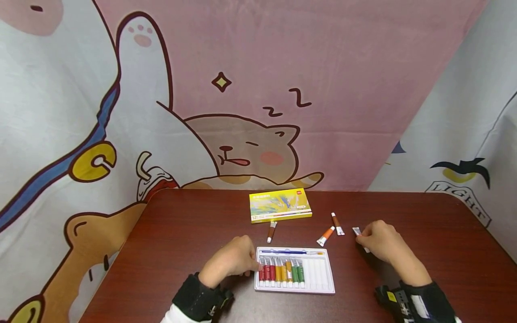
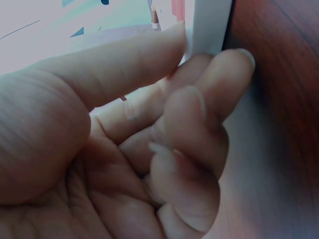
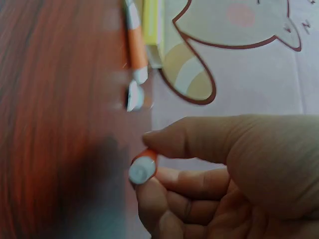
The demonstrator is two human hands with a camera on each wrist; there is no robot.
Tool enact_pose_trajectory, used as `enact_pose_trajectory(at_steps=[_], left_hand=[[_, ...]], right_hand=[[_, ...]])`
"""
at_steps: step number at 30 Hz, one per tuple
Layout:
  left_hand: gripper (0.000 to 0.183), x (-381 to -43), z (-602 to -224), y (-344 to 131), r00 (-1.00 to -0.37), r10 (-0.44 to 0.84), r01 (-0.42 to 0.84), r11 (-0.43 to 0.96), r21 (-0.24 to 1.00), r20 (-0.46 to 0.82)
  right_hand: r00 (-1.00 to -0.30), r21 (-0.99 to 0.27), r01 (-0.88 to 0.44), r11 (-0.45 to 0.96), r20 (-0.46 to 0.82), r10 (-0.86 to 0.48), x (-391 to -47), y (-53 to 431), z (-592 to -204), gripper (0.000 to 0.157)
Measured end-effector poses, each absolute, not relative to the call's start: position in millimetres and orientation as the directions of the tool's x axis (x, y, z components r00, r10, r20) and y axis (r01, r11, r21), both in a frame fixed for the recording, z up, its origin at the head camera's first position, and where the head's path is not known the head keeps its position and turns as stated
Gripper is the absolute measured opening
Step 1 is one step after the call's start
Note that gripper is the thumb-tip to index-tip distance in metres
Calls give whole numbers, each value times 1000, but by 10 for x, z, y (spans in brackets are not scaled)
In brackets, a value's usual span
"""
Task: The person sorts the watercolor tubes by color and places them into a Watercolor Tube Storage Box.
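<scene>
My left hand (image 1: 235, 256) grips the left edge of a white plastic tray (image 1: 321, 273), its thumb on the rim and other fingers curled beside it. Several red, yellow and green paint tubes (image 1: 278, 273) lie in a row in the tray's left and middle slots. Above them a blue-handled paintbrush (image 1: 288, 252) lies in its groove. To the right of the tray, my right hand (image 1: 379, 241) pinches an orange-red paint tube (image 3: 149, 157) between thumb and fingers. Its white cap (image 3: 142, 170) faces the right wrist camera.
An orange tube (image 1: 325, 236) and a brown tube (image 1: 337, 223) lie between tray and right hand. Another brown tube (image 1: 272, 232) lies behind the tray, near a yellow paint box (image 1: 280, 205) at the table's back edge. A cartoon-printed cloth (image 1: 343, 89) hangs behind the table.
</scene>
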State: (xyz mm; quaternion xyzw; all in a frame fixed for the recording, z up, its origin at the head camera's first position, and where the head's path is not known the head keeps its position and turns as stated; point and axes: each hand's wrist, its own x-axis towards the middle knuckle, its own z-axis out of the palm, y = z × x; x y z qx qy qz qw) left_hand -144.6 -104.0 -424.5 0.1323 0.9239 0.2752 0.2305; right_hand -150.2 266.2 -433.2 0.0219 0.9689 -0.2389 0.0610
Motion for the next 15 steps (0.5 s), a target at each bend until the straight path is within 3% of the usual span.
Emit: enact_pose_trajectory(at_steps=[15], left_hand=[[27, -1433, -4223, -1045, -859, 394, 140, 795, 591, -326]], right_hand=[[-994, -684, 44, 728, -105, -38, -1317, 2145, -4001, 12]])
